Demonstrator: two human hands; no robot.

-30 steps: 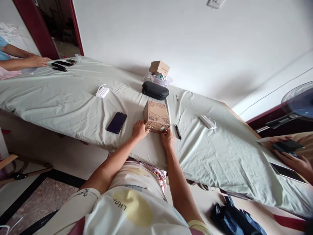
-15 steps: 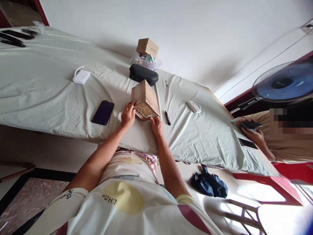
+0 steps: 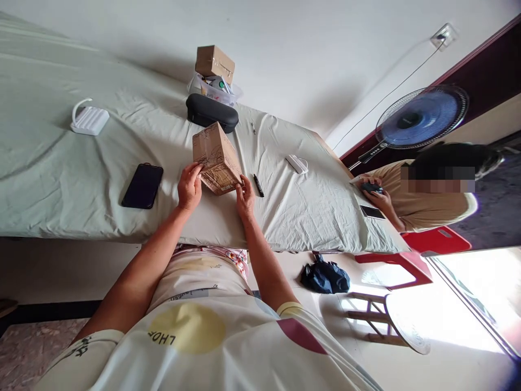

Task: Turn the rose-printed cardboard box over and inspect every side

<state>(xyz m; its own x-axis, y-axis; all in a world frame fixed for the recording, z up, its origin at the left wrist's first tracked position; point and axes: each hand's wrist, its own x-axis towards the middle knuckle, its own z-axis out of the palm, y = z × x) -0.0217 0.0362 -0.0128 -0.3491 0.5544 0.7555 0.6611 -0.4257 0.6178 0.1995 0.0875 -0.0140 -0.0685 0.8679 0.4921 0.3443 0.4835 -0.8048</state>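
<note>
Directions are taking the box (image 3: 220, 164) as the dial's centre, the wall (image 3: 285, 54) lying at twelve.

Tub (image 3: 226, 98), one, clear plastic: standing at twelve, holding a jumble. Something green-marked and some white pieces are showing; the rest is hiding under a carton (image 3: 214, 61), which is resting on top, tape running along its side.

Case (image 3: 211, 113), one, black: lying at twelve between tub and box, looking closed, keeping its inside from view.

Box, brown cardboard: tilting in the hands above the cloth (image 3: 214, 224), dark scribbles covering its faces, tape crossing the left one. Its underside is facing away; I am failing to tell whether it is touching the cloth. Its contents are hiding too.

Hands, two, apart from each other: left hand (image 3: 190, 187) clamping the box between seven and eight, right hand (image 3: 245, 199) clamping it at five; some fingertips are disappearing behind it.

Phone (image 3: 142, 186): lying between eight and nine, screen showing dark.

Marker (image 3: 258, 185): lying at four, just beside the right hand.

Person (image 3: 423, 201), seated just past three: fingers are half-covering something dark, too small for naming.
</note>
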